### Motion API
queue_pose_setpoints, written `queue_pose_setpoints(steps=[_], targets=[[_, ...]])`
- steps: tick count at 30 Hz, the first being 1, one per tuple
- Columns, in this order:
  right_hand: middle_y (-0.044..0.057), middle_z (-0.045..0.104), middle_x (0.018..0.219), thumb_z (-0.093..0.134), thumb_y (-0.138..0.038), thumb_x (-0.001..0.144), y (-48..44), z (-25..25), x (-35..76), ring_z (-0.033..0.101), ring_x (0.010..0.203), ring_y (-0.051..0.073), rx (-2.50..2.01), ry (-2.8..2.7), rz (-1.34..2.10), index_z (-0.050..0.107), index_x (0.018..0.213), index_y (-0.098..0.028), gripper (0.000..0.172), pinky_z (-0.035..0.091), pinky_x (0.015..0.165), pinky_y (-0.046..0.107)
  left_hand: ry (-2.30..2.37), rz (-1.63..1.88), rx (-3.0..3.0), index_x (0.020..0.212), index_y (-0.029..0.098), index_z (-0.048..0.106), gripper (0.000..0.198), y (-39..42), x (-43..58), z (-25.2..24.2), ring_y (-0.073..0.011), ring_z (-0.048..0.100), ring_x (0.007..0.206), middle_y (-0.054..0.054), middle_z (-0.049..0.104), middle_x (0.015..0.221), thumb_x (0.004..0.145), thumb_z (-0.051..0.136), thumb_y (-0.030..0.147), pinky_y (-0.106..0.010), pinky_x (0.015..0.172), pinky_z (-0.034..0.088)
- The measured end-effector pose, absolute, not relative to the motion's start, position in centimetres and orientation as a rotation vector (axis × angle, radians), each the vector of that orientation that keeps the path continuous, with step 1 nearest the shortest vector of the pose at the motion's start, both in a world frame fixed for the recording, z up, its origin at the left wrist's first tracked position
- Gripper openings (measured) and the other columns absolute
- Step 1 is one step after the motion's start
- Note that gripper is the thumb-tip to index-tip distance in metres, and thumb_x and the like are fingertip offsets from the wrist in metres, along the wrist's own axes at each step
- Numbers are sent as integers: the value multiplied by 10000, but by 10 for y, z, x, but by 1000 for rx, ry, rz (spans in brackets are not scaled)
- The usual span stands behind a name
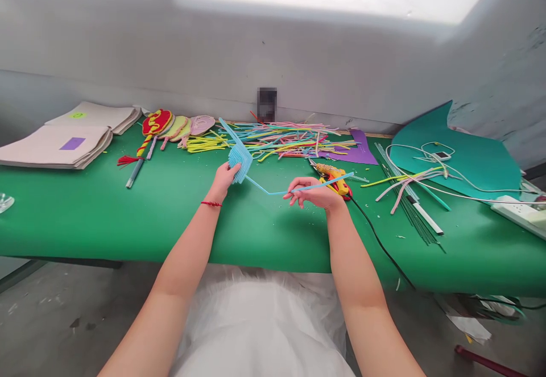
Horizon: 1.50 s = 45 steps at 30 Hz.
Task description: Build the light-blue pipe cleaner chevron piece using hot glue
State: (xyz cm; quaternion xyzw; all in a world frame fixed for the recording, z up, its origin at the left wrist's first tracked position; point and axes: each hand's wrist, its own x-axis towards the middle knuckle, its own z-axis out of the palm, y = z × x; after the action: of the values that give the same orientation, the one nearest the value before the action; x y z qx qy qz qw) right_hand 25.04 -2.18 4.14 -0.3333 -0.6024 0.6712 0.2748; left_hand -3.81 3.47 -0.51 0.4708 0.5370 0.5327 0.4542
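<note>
A light-blue piece built from rows of pipe cleaner [240,161] is gripped at its lower left edge by my left hand [225,179], above the green table. One blue strand [261,187] runs from it to the right and bends on the way. My right hand [309,191] pinches that strand between thumb and fingers, and its free end sticks out past the wrist. Just behind my right wrist lies a yellow glue gun [335,175], partly covered by the hand. Pliers [313,164] with only the tips showing rest beside it.
Loose pipe cleaners [281,138] are heaped along the wall, partly over purple felt [358,148]. To the left are finished fans [157,124] and large paper pads [55,144]. Teal sheet [464,149], wires [409,218], cables and a power strip [518,215] occupy the right.
</note>
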Motion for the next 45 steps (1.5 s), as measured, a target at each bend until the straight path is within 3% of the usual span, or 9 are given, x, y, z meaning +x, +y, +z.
queue_pose_setpoints(steps=[3, 6, 10, 15, 20, 26, 33, 45], targets=[[44, 696, 689, 729, -493, 707, -15, 37, 247, 576, 498, 76, -1015, -1522, 1712, 588, 755, -151, 373, 406, 421, 168, 1334, 1243, 1228, 880, 118, 652, 453, 33, -35, -4, -197, 574, 769, -95, 678, 898, 608, 704, 477, -313, 715, 420], [15, 663, 645, 713, -497, 723, -8, 29, 243, 512, 467, 46, -1073, -1515, 1716, 577, 737, -151, 372, 384, 414, 155, 1356, 1195, 1282, 883, 118, 649, 456, 30, -31, -3, -193, 565, 756, -86, 670, 877, 620, 687, 488, -307, 701, 410], [19, 661, 680, 686, -468, 767, 0, 13, 239, 545, 533, 56, -1172, -1509, 1674, 587, 751, -148, 336, 405, 424, 138, 1310, 1010, 1454, 870, 127, 639, 421, 25, -23, -1, -164, 524, 699, -43, 638, 812, 652, 650, 488, -284, 657, 386], [23, 649, 635, 601, -343, 875, 9, -2, 238, 558, 511, 54, -1352, -1450, 1616, 571, 713, -143, 259, 425, 413, 122, 1305, 730, 1757, 709, 153, 591, 319, 15, -16, 1, -135, 437, 612, 13, 536, 658, 700, 605, 471, -266, 589, 326], [22, 650, 593, 510, -267, 938, 12, -5, 237, 574, 484, 58, -1435, -1366, 1583, 546, 720, -153, 249, 460, 425, 122, 1219, 576, 1874, 691, 171, 568, 295, 8, -13, 5, -142, 429, 637, 15, 525, 672, 719, 570, 464, -264, 592, 324], [27, 652, 582, 486, -262, 951, 14, -7, 234, 584, 462, 72, -1437, -1298, 1579, 525, 755, -157, 226, 488, 429, 145, 1266, 524, 1959, 638, 182, 512, 282, 5, -6, 7, -135, 397, 609, 22, 480, 631, 714, 566, 448, -264, 566, 307], [26, 646, 557, 494, -255, 947, 16, -10, 229, 590, 445, 84, -1451, -1231, 1516, 508, 742, -163, 225, 499, 419, 164, 1277, 535, 1961, 713, 176, 595, 267, 2, 0, 3, -153, 429, 632, 6, 539, 670, 704, 562, 441, -270, 576, 322], [39, 659, 575, 558, -305, 915, 17, -15, 225, 613, 461, 100, -1442, -1240, 1484, 503, 754, -168, 219, 514, 424, 181, 1283, 548, 2003, 616, 200, 502, 257, 2, 0, 1, -148, 396, 587, 18, 475, 612, 731, 571, 419, -273, 545, 277]])
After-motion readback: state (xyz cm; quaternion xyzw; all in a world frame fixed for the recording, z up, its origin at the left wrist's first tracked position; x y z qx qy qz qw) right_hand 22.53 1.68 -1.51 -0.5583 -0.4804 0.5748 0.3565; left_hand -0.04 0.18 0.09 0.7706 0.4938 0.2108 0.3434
